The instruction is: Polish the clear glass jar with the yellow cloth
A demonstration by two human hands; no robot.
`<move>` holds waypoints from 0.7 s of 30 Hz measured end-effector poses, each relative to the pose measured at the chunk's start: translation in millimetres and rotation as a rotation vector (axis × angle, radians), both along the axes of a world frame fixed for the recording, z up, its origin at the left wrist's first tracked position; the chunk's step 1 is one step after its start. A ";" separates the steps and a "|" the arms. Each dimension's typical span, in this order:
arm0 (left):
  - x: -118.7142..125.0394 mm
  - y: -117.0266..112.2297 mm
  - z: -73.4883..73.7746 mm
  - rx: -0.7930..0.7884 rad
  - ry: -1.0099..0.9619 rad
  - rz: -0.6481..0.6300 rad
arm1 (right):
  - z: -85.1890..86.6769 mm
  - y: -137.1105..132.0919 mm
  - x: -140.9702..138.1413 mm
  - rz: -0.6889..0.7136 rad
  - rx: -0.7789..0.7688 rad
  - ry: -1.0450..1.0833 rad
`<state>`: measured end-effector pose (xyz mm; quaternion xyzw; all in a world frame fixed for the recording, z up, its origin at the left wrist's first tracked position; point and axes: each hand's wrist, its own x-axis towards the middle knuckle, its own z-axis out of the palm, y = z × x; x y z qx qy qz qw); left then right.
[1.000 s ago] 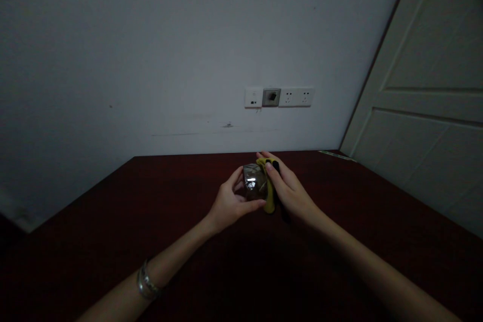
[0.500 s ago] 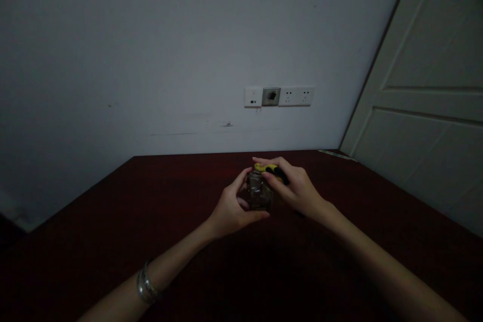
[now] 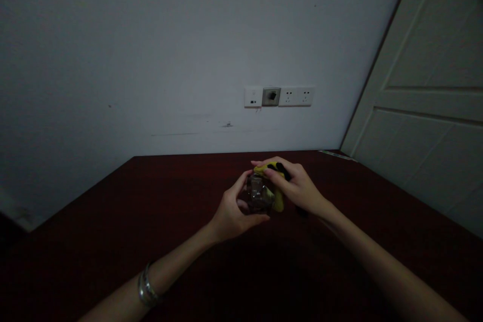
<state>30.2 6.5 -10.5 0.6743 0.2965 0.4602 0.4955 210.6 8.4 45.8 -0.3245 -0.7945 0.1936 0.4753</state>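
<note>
The left hand (image 3: 232, 212) curves in a wide C around a clear, glassy object (image 3: 259, 195), thumb along its underside and fingers at its far left side, so the object sits between the two hands. The right hand (image 3: 298, 184) is half closed, pinching a yellow-and-black cloth (image 3: 278, 200) between thumb and fingers over the object's upper right edge. A second ago that hand was pressing the cloth flat to the object's right side; now it bends over the top. Half a second ago yellow showed only at the top; now a fold also hangs below the right thumb. The bright glint on the object has dimmed, and the left hand sits slightly nearer the wearer.
</note>
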 end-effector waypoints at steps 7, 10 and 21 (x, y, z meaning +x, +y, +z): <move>1.4 1.6 -0.2 0.093 0.002 0.087 | -11.8 -3.4 -5.7 0.009 0.352 -0.084; 3.3 3.5 -3.5 0.088 -0.029 0.083 | -14.1 -7.6 -5.5 0.075 0.536 -0.194; 0.3 6.0 -7.9 0.115 -0.004 0.059 | -16.0 1.1 -9.1 -0.055 0.194 0.123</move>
